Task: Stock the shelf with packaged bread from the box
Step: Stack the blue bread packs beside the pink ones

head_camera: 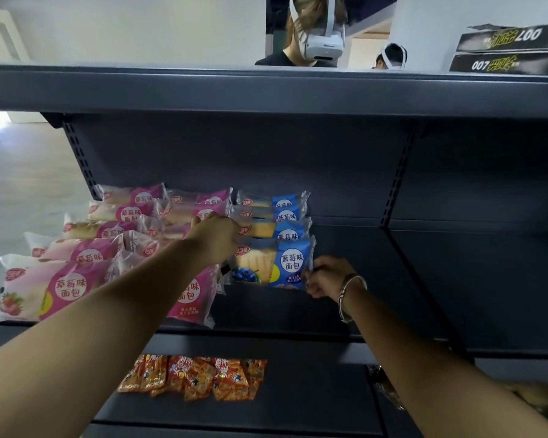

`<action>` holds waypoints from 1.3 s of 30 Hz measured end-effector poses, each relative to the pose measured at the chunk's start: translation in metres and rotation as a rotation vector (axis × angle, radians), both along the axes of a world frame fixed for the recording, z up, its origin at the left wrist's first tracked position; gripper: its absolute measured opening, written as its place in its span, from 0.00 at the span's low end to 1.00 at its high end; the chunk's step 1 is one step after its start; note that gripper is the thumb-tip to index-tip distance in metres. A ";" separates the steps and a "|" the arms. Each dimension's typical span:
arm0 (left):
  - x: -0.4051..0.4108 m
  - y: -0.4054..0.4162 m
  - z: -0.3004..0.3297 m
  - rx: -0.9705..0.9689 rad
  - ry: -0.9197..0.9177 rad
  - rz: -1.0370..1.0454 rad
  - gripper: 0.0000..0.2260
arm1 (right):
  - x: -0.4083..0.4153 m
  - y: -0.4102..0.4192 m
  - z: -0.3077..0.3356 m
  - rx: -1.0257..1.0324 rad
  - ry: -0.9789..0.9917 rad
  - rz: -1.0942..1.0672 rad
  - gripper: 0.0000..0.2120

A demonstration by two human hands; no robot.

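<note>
A blue blueberry bread packet (276, 263) stands at the front of a row of blue packets (272, 216) on the dark grey shelf (393, 279). My left hand (215, 238) grips its left end. My right hand (325, 275) pinches its right edge. Left of them lie two rows of pink strawberry bread packets (86, 248), reaching the shelf's front edge. The box is not in view.
Orange snack packets (196, 377) lie on the lower shelf. Black boxes (510, 52) sit on the top shelf at the right. Two people wearing headsets (317, 33) stand behind the shelf. The shelf surface right of the blue row is bare.
</note>
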State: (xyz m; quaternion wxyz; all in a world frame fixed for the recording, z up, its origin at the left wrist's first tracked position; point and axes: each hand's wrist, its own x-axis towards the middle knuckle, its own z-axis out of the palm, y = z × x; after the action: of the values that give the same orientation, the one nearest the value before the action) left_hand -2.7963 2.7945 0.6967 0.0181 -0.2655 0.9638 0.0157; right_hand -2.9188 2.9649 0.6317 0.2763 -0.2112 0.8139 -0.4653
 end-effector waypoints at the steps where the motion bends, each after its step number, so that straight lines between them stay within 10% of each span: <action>1: 0.001 0.000 0.000 0.002 -0.017 -0.001 0.18 | 0.000 0.000 0.000 0.004 0.006 0.010 0.03; 28: 0.121 0.038 0.008 0.231 0.516 -0.194 0.35 | 0.096 0.045 -0.005 0.100 0.029 -0.298 0.24; 39: 0.229 0.094 -0.089 0.226 0.429 -0.367 0.28 | 0.197 0.081 -0.050 0.358 0.041 -0.112 0.12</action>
State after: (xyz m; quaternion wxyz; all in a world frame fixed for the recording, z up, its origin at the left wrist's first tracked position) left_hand -2.5671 2.8881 0.6078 -0.1538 -0.0736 0.9696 0.1752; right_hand -2.7218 3.0461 0.5818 0.2665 -0.1222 0.8997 -0.3234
